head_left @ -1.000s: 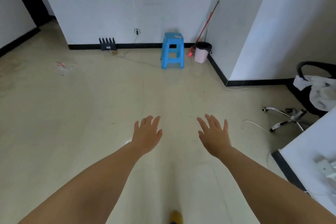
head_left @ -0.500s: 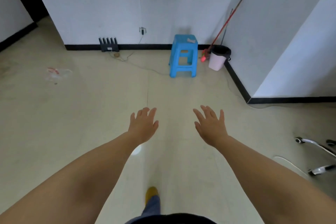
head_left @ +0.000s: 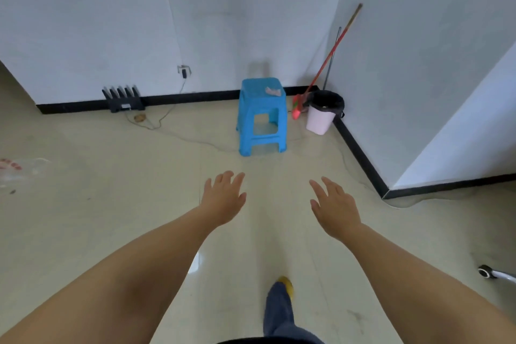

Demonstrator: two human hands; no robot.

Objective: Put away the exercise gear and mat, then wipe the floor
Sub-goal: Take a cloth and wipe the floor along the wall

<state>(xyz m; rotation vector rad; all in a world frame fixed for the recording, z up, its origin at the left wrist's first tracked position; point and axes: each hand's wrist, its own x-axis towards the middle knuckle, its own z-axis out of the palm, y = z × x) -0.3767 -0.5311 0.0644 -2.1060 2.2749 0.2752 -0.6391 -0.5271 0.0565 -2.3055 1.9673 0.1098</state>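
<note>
Both arms reach forward over the pale tiled floor [head_left: 111,204]. The left hand [head_left: 223,198] and the right hand [head_left: 335,208] sit at mid-frame, palms down, fingers straight and spread, holding nothing.

Right of centre in the upper half, a pink waste bin [head_left: 321,117] stands in the corner of the walls, lined with a black bag; a small pale scrap shows inside it, too small to identify. A red-handled broom [head_left: 325,61] leans against the wall just left of the bin. A blue plastic stool [head_left: 262,117] stands just left of these, with a small pale crumpled thing on its seat. No exercise gear or mat shows in this view.

A black rack [head_left: 122,98] sits against the baseboard at upper left.
</note>
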